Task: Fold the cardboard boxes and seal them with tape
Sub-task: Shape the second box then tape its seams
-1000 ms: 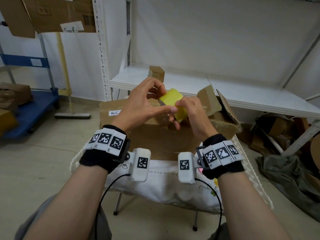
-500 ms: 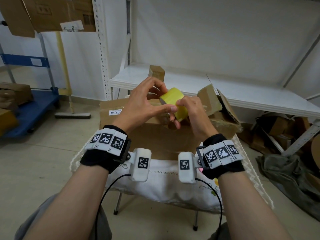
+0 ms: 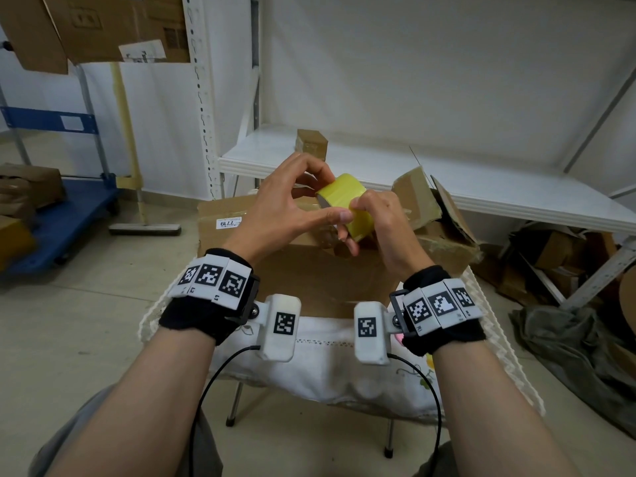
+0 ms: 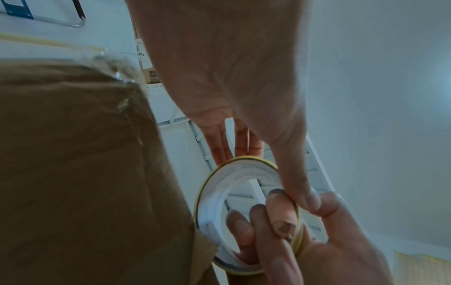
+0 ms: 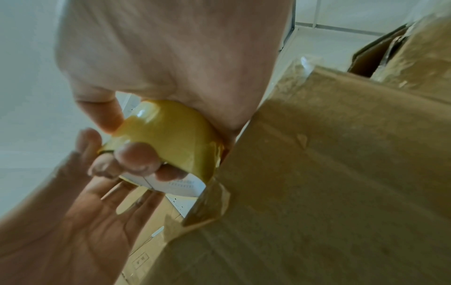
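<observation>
A yellow tape roll (image 3: 344,197) with a white core (image 4: 217,194) is held up over a brown cardboard box (image 3: 309,277). My left hand (image 3: 292,211) holds the roll between its thumb on the near rim and its fingers behind. My right hand (image 3: 382,222) grips it too, with fingers hooked through the core (image 4: 275,217) and the thumb on the yellow outer face (image 5: 175,135). The two thumbs meet on the rim. The box's taped corner (image 5: 209,204) is just below the roll. I cannot see a free tape end.
The box rests on a small stand with a white cloth (image 3: 327,366). A white shelf (image 3: 481,187) behind carries a small carton (image 3: 311,144). A crumpled open box (image 3: 437,218) lies to the right and a blue cart (image 3: 69,208) to the left.
Both hands stay on the tape roll above the box; only a slight shift of the fingers shows.
</observation>
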Demonstrator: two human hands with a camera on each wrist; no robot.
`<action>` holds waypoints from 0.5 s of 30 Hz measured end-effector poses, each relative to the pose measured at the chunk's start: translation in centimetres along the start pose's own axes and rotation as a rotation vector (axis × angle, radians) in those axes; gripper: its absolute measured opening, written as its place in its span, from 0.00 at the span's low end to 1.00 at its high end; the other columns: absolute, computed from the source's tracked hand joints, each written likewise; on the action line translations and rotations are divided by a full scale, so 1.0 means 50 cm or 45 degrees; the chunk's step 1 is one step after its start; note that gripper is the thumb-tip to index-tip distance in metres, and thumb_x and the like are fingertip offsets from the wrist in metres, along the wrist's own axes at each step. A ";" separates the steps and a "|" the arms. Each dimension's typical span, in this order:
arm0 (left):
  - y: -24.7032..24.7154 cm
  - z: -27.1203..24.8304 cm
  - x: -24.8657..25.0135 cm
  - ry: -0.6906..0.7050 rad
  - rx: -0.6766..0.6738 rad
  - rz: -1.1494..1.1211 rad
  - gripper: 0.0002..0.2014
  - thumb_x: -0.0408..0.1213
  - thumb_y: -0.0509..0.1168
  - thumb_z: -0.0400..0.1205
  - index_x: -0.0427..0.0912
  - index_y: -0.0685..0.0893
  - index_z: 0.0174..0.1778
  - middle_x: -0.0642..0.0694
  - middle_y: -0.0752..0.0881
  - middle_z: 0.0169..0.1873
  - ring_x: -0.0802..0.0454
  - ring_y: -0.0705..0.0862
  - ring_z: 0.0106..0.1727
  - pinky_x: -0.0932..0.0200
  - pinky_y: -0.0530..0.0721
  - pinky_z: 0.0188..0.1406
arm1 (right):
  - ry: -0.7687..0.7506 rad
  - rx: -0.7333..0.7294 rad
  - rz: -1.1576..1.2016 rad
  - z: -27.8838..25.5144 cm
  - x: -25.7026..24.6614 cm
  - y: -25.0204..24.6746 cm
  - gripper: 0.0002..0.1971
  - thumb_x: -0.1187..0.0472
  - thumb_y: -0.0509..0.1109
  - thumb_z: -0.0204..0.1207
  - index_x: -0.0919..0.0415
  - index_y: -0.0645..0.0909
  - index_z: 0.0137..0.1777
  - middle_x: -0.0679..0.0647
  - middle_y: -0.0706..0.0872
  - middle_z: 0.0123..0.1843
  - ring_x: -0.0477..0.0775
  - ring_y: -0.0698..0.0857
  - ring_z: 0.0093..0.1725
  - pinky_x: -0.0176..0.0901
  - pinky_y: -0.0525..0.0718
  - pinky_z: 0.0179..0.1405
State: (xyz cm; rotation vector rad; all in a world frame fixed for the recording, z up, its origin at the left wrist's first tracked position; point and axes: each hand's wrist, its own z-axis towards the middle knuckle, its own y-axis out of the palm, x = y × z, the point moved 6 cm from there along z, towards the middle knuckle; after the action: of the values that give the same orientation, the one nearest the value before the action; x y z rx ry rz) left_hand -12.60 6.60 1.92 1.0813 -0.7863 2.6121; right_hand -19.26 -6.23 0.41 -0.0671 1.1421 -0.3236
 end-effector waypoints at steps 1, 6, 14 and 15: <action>0.000 0.000 0.000 0.000 -0.001 0.000 0.25 0.46 0.80 0.72 0.39 0.80 0.59 0.48 0.82 0.57 0.54 0.83 0.59 0.62 0.85 0.60 | -0.001 0.000 -0.003 0.000 0.000 0.000 0.18 0.58 0.56 0.79 0.64 0.79 0.31 0.53 0.84 0.25 0.52 0.76 0.20 0.40 0.82 0.36; -0.002 0.000 -0.001 -0.007 0.000 0.002 0.25 0.47 0.80 0.72 0.40 0.80 0.58 0.49 0.82 0.56 0.56 0.84 0.58 0.65 0.84 0.59 | 0.013 0.006 -0.024 0.000 0.002 -0.002 0.18 0.58 0.56 0.79 0.63 0.79 0.31 0.52 0.85 0.26 0.53 0.76 0.21 0.41 0.82 0.36; -0.001 0.000 -0.007 0.009 -0.009 0.006 0.26 0.48 0.81 0.71 0.41 0.80 0.59 0.50 0.82 0.56 0.56 0.84 0.59 0.61 0.85 0.61 | 0.018 0.009 -0.043 -0.005 -0.009 0.002 0.18 0.59 0.57 0.80 0.63 0.79 0.31 0.52 0.84 0.25 0.52 0.76 0.22 0.39 0.82 0.39; -0.002 0.001 -0.009 0.008 -0.010 0.004 0.27 0.50 0.82 0.70 0.42 0.80 0.58 0.51 0.82 0.56 0.56 0.84 0.59 0.60 0.85 0.61 | 0.024 0.023 -0.048 -0.009 -0.015 0.003 0.18 0.60 0.57 0.81 0.62 0.78 0.30 0.53 0.83 0.26 0.51 0.76 0.23 0.36 0.82 0.40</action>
State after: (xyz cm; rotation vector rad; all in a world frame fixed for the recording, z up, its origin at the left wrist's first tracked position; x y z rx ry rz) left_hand -12.22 6.66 1.68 1.0699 -0.7967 2.6114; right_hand -19.91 -5.83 0.85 -0.0696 1.1572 -0.3688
